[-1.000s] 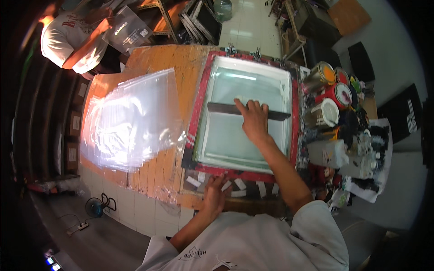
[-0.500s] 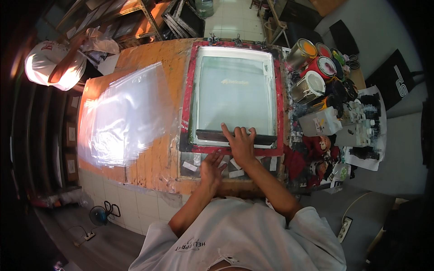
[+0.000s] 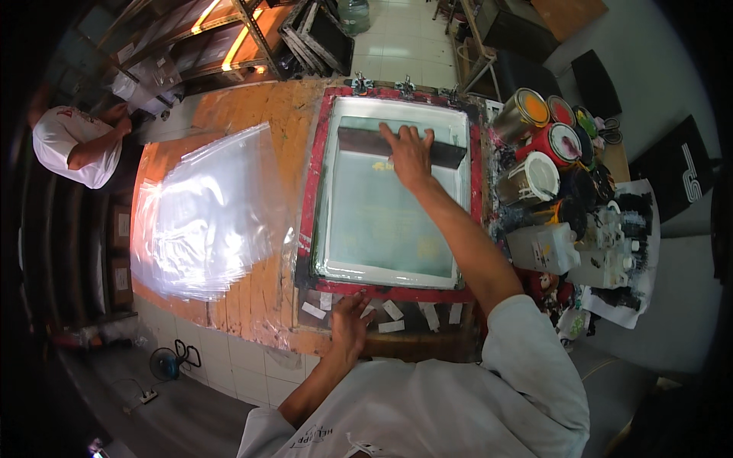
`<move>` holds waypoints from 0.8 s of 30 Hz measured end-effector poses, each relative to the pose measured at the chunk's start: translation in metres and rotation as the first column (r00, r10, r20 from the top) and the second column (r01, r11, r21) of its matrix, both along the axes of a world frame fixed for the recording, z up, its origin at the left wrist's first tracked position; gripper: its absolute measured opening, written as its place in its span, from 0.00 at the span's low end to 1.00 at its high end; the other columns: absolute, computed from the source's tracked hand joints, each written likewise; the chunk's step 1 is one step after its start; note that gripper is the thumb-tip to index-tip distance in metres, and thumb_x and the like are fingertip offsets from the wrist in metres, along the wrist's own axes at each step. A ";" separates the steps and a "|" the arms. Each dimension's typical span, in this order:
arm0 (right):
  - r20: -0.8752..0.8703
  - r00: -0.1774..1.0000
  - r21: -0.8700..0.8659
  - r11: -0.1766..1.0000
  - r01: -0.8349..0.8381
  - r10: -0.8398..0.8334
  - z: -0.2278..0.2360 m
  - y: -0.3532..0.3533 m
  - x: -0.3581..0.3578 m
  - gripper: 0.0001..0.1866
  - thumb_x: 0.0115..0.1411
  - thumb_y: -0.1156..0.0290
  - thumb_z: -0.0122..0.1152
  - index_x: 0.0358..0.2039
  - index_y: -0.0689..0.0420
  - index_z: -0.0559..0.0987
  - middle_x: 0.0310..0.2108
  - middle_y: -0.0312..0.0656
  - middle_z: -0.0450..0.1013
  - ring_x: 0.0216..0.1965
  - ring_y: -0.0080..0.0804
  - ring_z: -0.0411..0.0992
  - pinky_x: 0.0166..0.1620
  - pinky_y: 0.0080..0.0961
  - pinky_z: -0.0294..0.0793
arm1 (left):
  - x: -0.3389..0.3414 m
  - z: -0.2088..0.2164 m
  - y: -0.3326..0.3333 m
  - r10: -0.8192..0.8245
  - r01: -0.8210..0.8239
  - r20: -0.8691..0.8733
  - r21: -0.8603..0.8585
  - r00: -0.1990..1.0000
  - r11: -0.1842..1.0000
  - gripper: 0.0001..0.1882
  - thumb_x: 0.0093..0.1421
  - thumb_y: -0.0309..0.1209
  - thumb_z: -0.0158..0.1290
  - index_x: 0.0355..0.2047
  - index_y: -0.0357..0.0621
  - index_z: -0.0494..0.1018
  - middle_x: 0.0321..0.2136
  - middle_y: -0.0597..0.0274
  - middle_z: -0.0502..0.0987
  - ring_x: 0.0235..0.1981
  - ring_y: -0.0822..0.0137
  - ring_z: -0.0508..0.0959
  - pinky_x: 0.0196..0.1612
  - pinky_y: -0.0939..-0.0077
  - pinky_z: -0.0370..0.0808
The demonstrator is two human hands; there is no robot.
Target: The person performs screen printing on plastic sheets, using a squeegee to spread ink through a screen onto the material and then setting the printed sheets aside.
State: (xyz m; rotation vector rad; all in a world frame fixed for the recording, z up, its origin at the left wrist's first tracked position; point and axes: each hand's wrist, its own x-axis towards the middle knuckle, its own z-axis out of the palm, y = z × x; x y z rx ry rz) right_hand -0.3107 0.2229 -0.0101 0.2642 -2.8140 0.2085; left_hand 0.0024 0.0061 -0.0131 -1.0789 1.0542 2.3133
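A silk-screen printing frame (image 3: 307,229) with red tape on its border lies on the wooden table, its pale mesh (image 3: 374,221) showing a faint yellowish design. At the mesh's far end, my right hand (image 3: 413,158) is closed over a long dark squeegee (image 3: 359,140), fingers over its top edge. The squeegee lies across most of the mesh's width. By the frame's front border, my left hand (image 3: 349,324) has its fingers bent around the red edge; the fingertips are partly hidden. Small white strips (image 3: 392,309) lie beside it on a dark surface under the frame's front.
Clear plastic sheets (image 3: 210,217) are stacked on the table's left. Open ink cans (image 3: 532,107), pots and plastic bottles (image 3: 542,248) crowd the right side. Clamps (image 3: 362,82) stand at the frame's far edge. Another person (image 3: 76,145) in white is at far left.
My right hand has pushed the squeegee from the near end of the mesh to the far end. My left hand's fingers have bent in at the frame's front edge. The view has shifted slightly.
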 end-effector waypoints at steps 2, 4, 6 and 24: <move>0.034 0.999 0.023 1.000 0.013 -0.014 0.004 0.008 -0.033 0.42 0.54 0.72 0.74 0.69 0.39 0.68 0.44 0.42 0.73 0.53 0.41 0.70 0.61 0.59 0.56 | 0.001 0.003 0.001 0.018 -0.018 0.001 0.000 1.000 1.000 0.19 0.65 0.40 0.53 0.52 0.44 0.71 0.53 0.57 0.74 0.57 0.56 0.73 0.58 0.45 0.69; 0.155 0.988 0.008 1.000 0.019 -0.020 0.009 0.015 -0.052 0.43 0.54 0.70 0.75 0.70 0.39 0.67 0.45 0.43 0.74 0.54 0.42 0.70 0.61 0.56 0.58 | 0.002 0.007 0.001 0.044 -0.044 0.019 0.010 0.999 0.999 0.18 0.65 0.38 0.54 0.52 0.45 0.71 0.51 0.59 0.75 0.56 0.56 0.73 0.58 0.44 0.70; 0.276 0.961 -0.031 0.999 -0.021 0.029 0.017 0.019 -0.047 0.44 0.54 0.70 0.75 0.70 0.40 0.66 0.46 0.44 0.74 0.55 0.44 0.70 0.60 0.54 0.59 | 0.001 0.011 0.000 0.028 -0.028 -0.008 0.043 1.000 0.999 0.17 0.65 0.37 0.55 0.51 0.45 0.71 0.50 0.59 0.76 0.55 0.57 0.73 0.58 0.45 0.70; -0.023 0.996 -0.033 0.996 -0.083 0.082 0.185 -0.047 0.227 0.36 0.59 0.57 0.69 0.68 0.45 0.72 0.36 0.40 0.67 0.40 0.39 0.66 0.50 0.46 0.60 | -0.055 0.141 -0.015 -0.015 0.079 -0.506 0.106 0.863 0.991 0.12 0.60 0.22 0.59 0.43 0.42 0.74 0.42 0.59 0.79 0.49 0.60 0.81 0.62 0.51 0.73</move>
